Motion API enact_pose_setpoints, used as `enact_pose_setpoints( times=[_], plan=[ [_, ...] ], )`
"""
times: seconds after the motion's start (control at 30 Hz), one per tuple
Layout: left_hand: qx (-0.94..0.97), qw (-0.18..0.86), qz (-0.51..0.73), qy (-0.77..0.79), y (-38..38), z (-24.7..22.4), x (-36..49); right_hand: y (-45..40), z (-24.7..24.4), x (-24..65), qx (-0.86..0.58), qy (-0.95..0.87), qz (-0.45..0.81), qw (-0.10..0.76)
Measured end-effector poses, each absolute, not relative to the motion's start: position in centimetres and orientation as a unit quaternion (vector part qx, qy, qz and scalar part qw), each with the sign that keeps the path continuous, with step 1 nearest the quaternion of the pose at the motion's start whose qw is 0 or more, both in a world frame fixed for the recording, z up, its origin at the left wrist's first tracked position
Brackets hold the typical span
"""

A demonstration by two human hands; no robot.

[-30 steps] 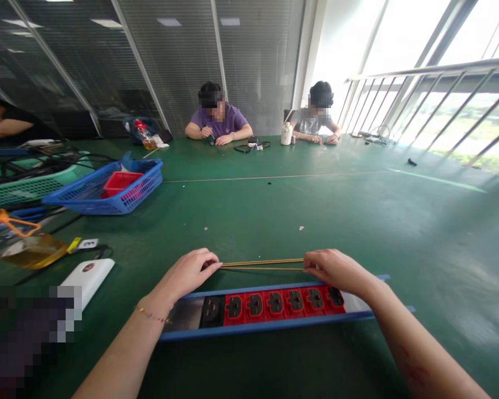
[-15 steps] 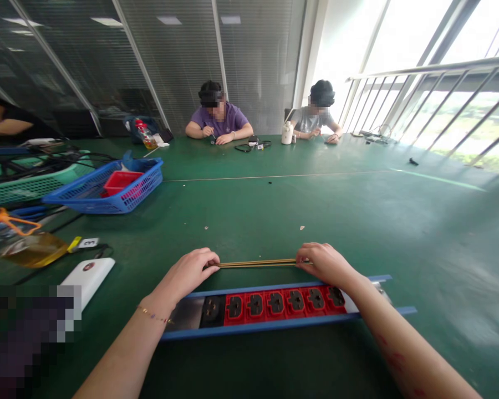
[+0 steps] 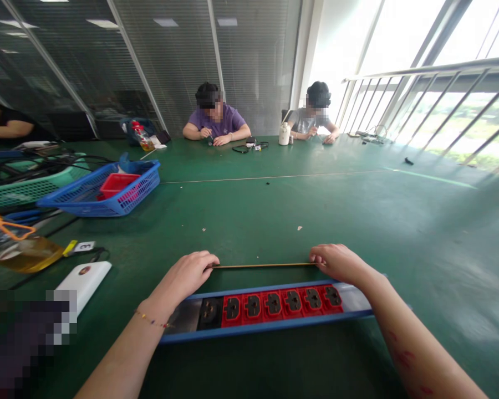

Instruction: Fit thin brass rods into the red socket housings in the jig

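In the head view, a thin tan strand lay just past the socket strip. The left hand and right hand were apart, fingertips pinched on its ends, which seemed to make it straight. A blue basket sat farther off, holding a red box.

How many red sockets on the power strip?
6 red sockets, in one row from beside the black socket to the right metal plate. The right forearm covers the end beyond.
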State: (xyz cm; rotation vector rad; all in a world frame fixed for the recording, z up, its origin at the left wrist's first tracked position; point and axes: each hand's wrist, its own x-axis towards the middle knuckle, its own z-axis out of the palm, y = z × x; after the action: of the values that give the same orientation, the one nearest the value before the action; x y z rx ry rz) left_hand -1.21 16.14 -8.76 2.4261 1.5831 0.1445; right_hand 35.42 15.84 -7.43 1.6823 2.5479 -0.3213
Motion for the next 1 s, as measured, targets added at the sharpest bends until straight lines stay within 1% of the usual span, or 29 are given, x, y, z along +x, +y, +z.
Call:
enact_pose_setpoints(
  times=[0.13,0.2,0.3,0.43,0.53,0.63,0.77,0.87,1.0],
  plan=[
    [0.827,0.117,0.041,0.548,16.2,-8.6,-1.0,15.9,-7.5,34.9,0.551,0.826,-0.106,0.049],
    [0.828,0.116,0.039,0.548,16.2,-8.6,-1.0,16.0,-7.6,35.0,0.549,0.827,-0.114,0.04],
    [0.825,0.137,0.064,0.545,16.1,-8.5,-1.2,16.0,-7.3,35.7,0.534,0.832,-0.148,-0.02],
    [0.806,0.185,0.163,0.538,15.9,-7.6,-1.2,15.7,-6.5,36.8,0.52,0.811,-0.231,-0.137],
    [0.791,0.226,0.206,0.53,15.5,-6.7,-0.6,15.2,-5.7,36.7,0.51,0.788,-0.295,-0.175],
    [0.783,0.278,0.177,0.527,14.9,-5.5,-0.2,14.5,-4.8,36.2,0.498,0.783,-0.335,-0.162],
    [0.772,0.335,0.099,0.532,13.6,-3.4,-0.4,13.2,-2.8,36.5,0.465,0.781,-0.398,-0.12],
    [0.768,0.349,0.056,0.534,12.5,-2.0,-0.9,12.2,-1.3,37.1,0.433,0.778,-0.449,-0.074],
    [0.747,0.418,-0.017,0.516,11.5,-1.6,-1.5,11.5,-0.5,37.0,0.419,0.775,-0.473,-0.002]
  ],
)
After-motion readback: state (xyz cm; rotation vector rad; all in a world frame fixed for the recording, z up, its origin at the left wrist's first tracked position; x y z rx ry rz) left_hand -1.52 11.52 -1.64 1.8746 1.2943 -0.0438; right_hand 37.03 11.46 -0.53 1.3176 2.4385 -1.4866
